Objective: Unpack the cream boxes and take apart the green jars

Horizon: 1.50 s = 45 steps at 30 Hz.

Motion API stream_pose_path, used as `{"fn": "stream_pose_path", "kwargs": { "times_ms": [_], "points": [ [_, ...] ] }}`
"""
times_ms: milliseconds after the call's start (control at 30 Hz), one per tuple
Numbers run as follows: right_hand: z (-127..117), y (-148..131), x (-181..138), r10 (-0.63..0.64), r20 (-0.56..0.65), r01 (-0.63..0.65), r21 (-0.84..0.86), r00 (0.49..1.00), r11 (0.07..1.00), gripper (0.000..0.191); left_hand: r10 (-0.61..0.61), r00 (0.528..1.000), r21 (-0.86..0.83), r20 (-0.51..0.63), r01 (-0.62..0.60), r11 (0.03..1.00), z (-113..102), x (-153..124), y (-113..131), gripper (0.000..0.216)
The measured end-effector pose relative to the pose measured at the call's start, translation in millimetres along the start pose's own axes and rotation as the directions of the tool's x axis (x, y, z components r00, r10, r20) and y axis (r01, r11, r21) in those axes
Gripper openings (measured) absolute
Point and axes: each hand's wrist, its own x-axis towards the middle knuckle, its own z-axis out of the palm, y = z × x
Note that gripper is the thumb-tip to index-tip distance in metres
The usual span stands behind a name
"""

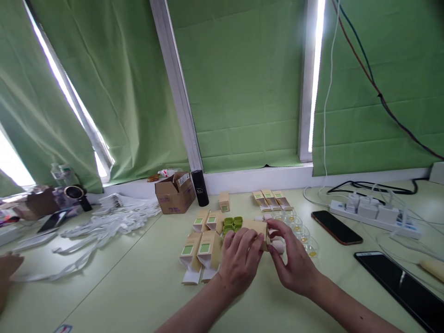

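My left hand (239,261) and my right hand (294,261) meet at the middle of the pale green table (138,286). Both close around a small tan carton (255,230) held just above the tabletop. A white piece (278,247) shows under my right fingers. Left of my hands lie flat tan cartons with green labels (200,249), two more behind them (208,220). Small green caps (232,224) sit right behind the held carton. A row of small clear pots with yellow contents (300,231) runs to the right.
Three more cartons (272,200) lie at the back, beside a black cylinder (200,188) and an open cardboard box (174,192). Two phones (336,226) (402,282) and a power strip (373,213) are on the right. White straps (104,222) spread left. Another person's hand (7,268) shows at the left edge.
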Motion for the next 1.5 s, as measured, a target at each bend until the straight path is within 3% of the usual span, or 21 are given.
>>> {"fn": "stream_pose_path", "kwargs": {
  "times_ms": [233, 467, 833, 967, 1200, 1500],
  "points": [
    [12, 6, -11, 0.006, 0.044, -0.004, -0.036, 0.999, 0.999, 0.06, 0.059, 0.997, 0.004, 0.059, -0.059, 0.998, 5, -9, -3, 0.023],
    [19, 8, -15, 0.039, 0.019, -0.038, -0.083, 0.999, 0.996, 0.061, 0.035, 0.992, -0.012, 0.12, -0.033, 0.999, 8, -15, -1, 0.028],
    [24, 15, -16, 0.038, -0.03, -0.041, -0.113, 0.999, 0.993, 0.051, -0.071, 0.986, -0.069, 0.151, 0.082, 0.994, 5, -14, 2, 0.031],
    [17, 16, -13, 0.051, -0.058, -0.058, -0.114, 0.997, 0.992, 0.044, -0.124, 0.97, -0.107, 0.21, 0.149, 0.983, 5, -17, 1, 0.036],
    [9, 14, -8, 0.033, -0.097, -0.031, 0.022, 0.995, 0.999, 0.046, -0.252, 0.932, -0.218, 0.261, 0.312, 0.925, 6, -25, -1, 0.054],
    [-5, 17, 3, -0.144, -0.237, 0.117, -0.125, 0.961, 0.985, 0.04, -0.258, 0.905, -0.263, 0.339, 0.354, 0.897, 4, -21, -2, 0.035]
  ]
}}
